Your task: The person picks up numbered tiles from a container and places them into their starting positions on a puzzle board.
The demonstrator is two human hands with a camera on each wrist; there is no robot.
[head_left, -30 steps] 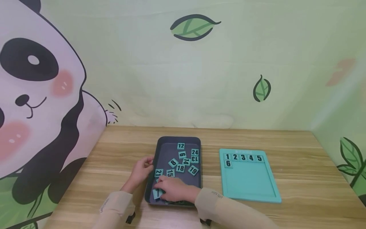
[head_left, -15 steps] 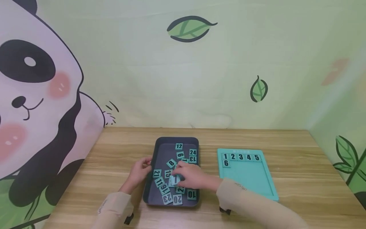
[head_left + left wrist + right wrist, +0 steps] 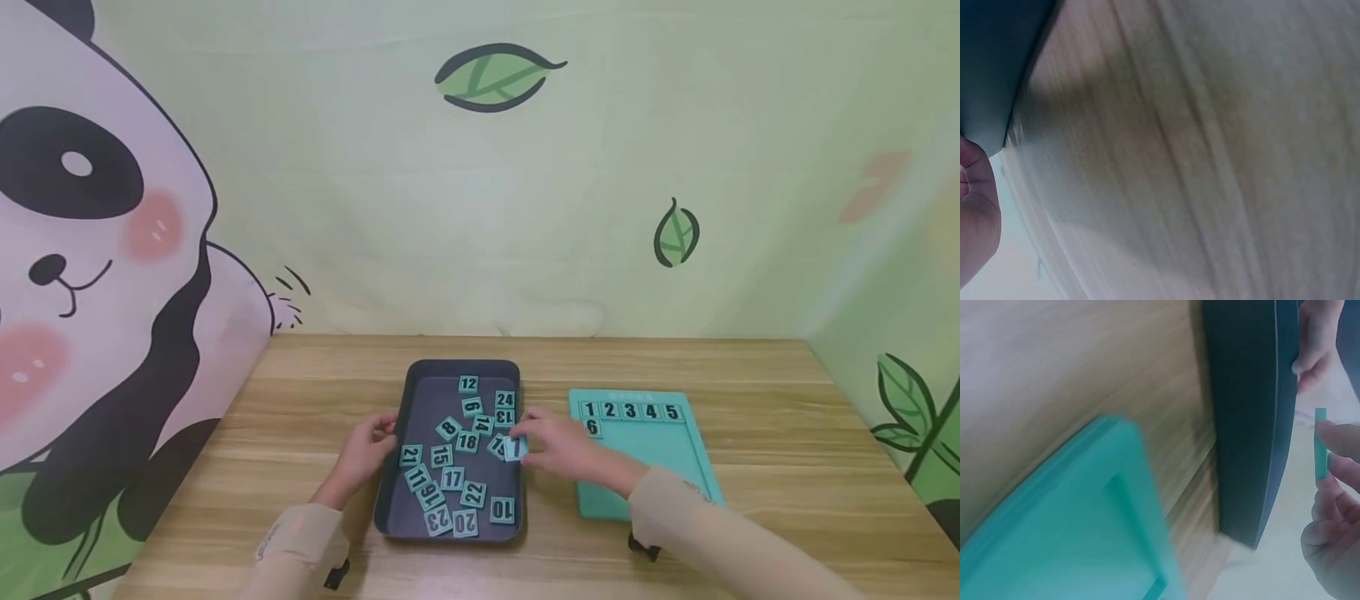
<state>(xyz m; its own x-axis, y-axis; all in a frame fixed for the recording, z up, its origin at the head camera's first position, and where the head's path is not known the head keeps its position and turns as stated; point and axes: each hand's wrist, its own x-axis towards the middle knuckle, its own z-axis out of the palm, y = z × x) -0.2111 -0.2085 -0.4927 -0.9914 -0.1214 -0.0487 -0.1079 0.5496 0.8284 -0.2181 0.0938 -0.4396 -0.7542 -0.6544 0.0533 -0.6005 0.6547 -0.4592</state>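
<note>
My right hand (image 3: pixel 562 448) pinches a small turquoise number tile (image 3: pixel 515 449) marked 7 between thumb and fingers, over the right rim of a dark tray (image 3: pixel 431 396). In the right wrist view the tile (image 3: pixel 1320 442) shows edge-on, raised above the tray's side (image 3: pixel 1244 419). My left hand (image 3: pixel 363 458) holds the tray's left rim with curled fingers; only part of that hand (image 3: pixel 979 215) shows in the left wrist view. Several loose number tiles lie in the tray at mixed angles, among them the 12 tile (image 3: pixel 468 384) and the 8 tile (image 3: pixel 448 428).
To the right of the tray lies a turquoise board (image 3: pixel 663 446) with a raised border. Tiles 1 to 5 fill its top row, and the 6 tile (image 3: pixel 593 427) begins the second. My right forearm crosses the board's front part. A wooden table (image 3: pixel 330 367) bears everything.
My right hand picked up the 7 tile from the tray's lower left and carried it right to the right rim, uncovering the tiles beneath. My left hand stays at the left rim.
</note>
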